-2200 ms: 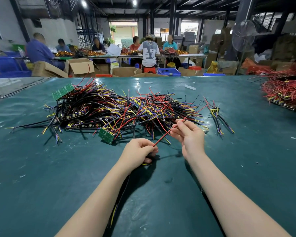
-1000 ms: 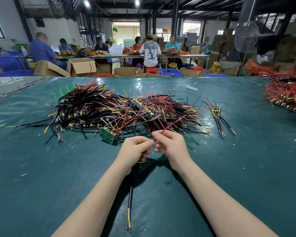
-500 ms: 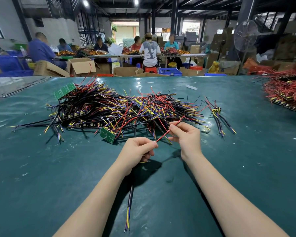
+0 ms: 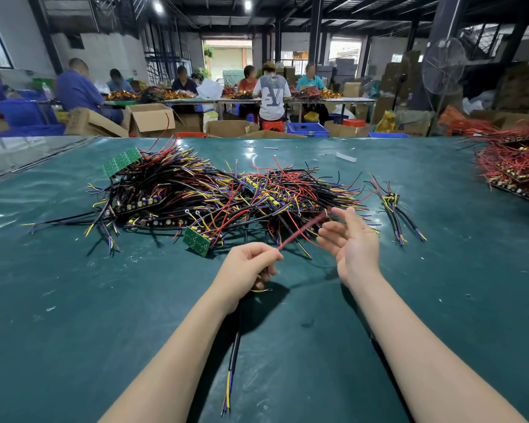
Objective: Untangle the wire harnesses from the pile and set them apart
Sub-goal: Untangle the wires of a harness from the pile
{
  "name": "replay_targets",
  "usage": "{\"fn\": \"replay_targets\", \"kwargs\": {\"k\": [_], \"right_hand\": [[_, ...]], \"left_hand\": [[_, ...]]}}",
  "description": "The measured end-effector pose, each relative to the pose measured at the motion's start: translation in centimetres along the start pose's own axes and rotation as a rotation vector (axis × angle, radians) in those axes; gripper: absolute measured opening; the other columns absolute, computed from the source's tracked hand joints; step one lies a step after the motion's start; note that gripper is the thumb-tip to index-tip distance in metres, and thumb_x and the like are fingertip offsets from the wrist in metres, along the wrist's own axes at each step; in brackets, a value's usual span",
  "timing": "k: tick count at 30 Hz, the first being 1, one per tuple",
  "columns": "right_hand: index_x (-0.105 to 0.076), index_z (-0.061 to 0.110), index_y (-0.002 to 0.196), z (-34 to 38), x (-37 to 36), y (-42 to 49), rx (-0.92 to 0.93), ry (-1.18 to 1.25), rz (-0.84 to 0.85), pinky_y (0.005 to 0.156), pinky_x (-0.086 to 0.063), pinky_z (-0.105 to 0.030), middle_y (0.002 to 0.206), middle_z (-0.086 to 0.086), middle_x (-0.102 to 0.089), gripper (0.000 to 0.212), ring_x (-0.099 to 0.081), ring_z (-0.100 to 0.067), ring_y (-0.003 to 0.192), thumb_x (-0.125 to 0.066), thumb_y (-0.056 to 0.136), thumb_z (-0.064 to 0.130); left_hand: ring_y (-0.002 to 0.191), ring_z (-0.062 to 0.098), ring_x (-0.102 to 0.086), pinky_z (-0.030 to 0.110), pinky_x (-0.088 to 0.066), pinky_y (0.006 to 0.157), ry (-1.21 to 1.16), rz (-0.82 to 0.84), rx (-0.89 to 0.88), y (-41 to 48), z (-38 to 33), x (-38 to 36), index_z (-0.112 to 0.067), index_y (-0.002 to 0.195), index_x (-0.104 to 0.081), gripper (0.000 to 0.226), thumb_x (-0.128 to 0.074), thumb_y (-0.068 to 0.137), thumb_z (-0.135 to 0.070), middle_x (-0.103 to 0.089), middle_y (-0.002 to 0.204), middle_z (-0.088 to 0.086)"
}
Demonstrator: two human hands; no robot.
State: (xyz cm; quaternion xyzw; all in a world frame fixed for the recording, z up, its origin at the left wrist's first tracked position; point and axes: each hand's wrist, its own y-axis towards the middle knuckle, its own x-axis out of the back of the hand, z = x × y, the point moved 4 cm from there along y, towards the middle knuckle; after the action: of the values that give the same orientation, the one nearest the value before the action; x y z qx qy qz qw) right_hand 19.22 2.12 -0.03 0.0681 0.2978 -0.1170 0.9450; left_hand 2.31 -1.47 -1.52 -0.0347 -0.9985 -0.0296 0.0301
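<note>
A big tangled pile of wire harnesses [image 4: 214, 196], black, red, yellow and blue with small green boards, lies on the green table [image 4: 74, 300]. My left hand [image 4: 248, 270] grips one harness; its black cable [image 4: 234, 355] with yellow and blue ends hangs under my wrist toward me. A red wire [image 4: 300, 232] of that harness runs blurred from my left fingers up to the right. My right hand [image 4: 353, 239] is beside the wire's far end with fingers spread, holding nothing. A small separate harness bundle [image 4: 394, 209] lies to the right of the pile.
A heap of red wire harnesses [image 4: 513, 169] sits at the table's far right edge. A small white strip [image 4: 346, 157] lies behind the pile. Beyond the table are cardboard boxes [image 4: 150, 119], blue crates and several seated people at other benches.
My right hand has let go of the red wire and spread its fingers, moving slightly right. The red wire now swings blurred. My left hand keeps its grip in the same place.
</note>
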Motion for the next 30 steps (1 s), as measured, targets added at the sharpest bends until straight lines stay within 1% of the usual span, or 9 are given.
{"fn": "replay_targets", "kwargs": {"k": [3,6,8,10,13,19,23,27,30], "right_hand": [[-0.061,0.011,0.078,-1.1,-0.9,-1.0,-0.095,-0.169,0.035,0.037,-0.045,-0.017,0.042,0.004,-0.054,0.032,-0.052,-0.006,0.036,-0.043,0.096,0.031],[-0.061,0.012,0.068,-3.6,-3.7,-3.6,-0.117,-0.472,0.311,0.035,-0.036,-0.014,0.047,0.006,-0.049,0.024,-0.045,-0.004,0.037,-0.055,0.091,0.019],[-0.061,0.014,0.066,-4.6,-4.7,-4.6,-0.074,-0.526,0.397,0.035,-0.032,-0.013,0.043,0.008,-0.045,0.023,-0.045,-0.004,0.035,-0.057,0.089,0.009],[-0.063,0.013,0.068,-4.6,-4.8,-4.7,-0.051,-0.493,0.371,0.036,-0.031,-0.012,0.042,0.007,-0.044,0.023,-0.044,-0.003,0.034,-0.057,0.088,0.003],[-0.062,0.010,0.069,-3.8,-4.1,-3.9,-0.022,-0.400,0.254,0.037,-0.034,-0.011,0.040,0.009,-0.049,0.022,-0.042,0.001,0.034,-0.057,0.086,-0.003],[-0.062,0.010,0.068,-2.0,-2.1,-1.9,0.068,-0.323,0.125,0.038,-0.042,-0.014,0.042,0.010,-0.050,0.020,-0.044,0.001,0.039,-0.059,0.085,-0.001],[-0.064,0.009,0.077,-1.4,-1.4,-1.6,0.201,-0.353,0.055,0.044,-0.049,-0.015,0.056,0.003,-0.057,0.017,-0.052,0.001,0.043,-0.059,0.084,-0.005],[-0.057,0.013,0.072,-0.8,-0.9,-1.1,0.200,-0.247,-0.016,0.037,-0.046,-0.017,0.040,0.003,-0.056,0.023,-0.052,-0.004,0.034,-0.052,0.090,-0.001],[-0.054,0.011,0.068,-0.6,-0.4,-0.6,0.161,-0.194,-0.020,0.034,-0.043,-0.016,0.038,0.002,-0.054,0.026,-0.051,-0.005,0.032,-0.049,0.093,0.004]], "left_hand": [[0.040,0.002,-0.045,0.013,-0.030,0.038,-0.093,-0.044,0.050,0.4,0.1,0.3,-0.014,0.075,-0.063,0.030,-0.040,0.091,-0.003,-0.055,0.049,-0.008],[0.042,0.002,-0.046,0.013,-0.031,0.038,-0.072,-0.034,0.016,0.2,0.0,0.3,-0.019,0.066,-0.065,0.039,-0.040,0.088,0.002,-0.057,0.050,-0.007],[0.042,0.003,-0.047,0.013,-0.031,0.038,-0.055,-0.032,-0.022,0.1,-0.2,0.4,-0.019,0.054,-0.066,0.045,-0.043,0.086,0.003,-0.059,0.051,-0.007],[0.042,0.003,-0.048,0.012,-0.029,0.038,-0.051,-0.027,-0.023,0.0,-0.2,0.5,-0.017,0.054,-0.064,0.043,-0.043,0.084,0.005,-0.060,0.052,-0.007],[0.042,0.002,-0.047,0.011,-0.027,0.038,-0.024,-0.005,0.024,0.2,0.0,0.3,-0.016,0.065,-0.064,0.035,-0.044,0.085,0.004,-0.061,0.051,-0.006],[0.044,0.000,-0.049,0.010,-0.027,0.037,0.058,0.056,0.044,0.1,0.2,0.1,-0.016,0.073,-0.066,0.030,-0.045,0.084,0.002,-0.063,0.054,-0.008],[0.042,-0.001,-0.048,0.009,-0.028,0.037,0.101,0.080,0.041,-0.1,0.1,-0.2,-0.015,0.074,-0.064,0.030,-0.044,0.084,0.004,-0.062,0.051,-0.009],[0.040,0.000,-0.047,0.009,-0.028,0.037,0.103,0.100,0.041,-0.2,0.0,-0.4,-0.013,0.073,-0.063,0.029,-0.044,0.084,0.006,-0.061,0.050,-0.008],[0.040,0.000,-0.047,0.010,-0.028,0.037,0.114,0.113,0.043,-0.2,0.0,-0.5,-0.013,0.072,-0.063,0.029,-0.045,0.084,0.006,-0.061,0.050,-0.007]]}}
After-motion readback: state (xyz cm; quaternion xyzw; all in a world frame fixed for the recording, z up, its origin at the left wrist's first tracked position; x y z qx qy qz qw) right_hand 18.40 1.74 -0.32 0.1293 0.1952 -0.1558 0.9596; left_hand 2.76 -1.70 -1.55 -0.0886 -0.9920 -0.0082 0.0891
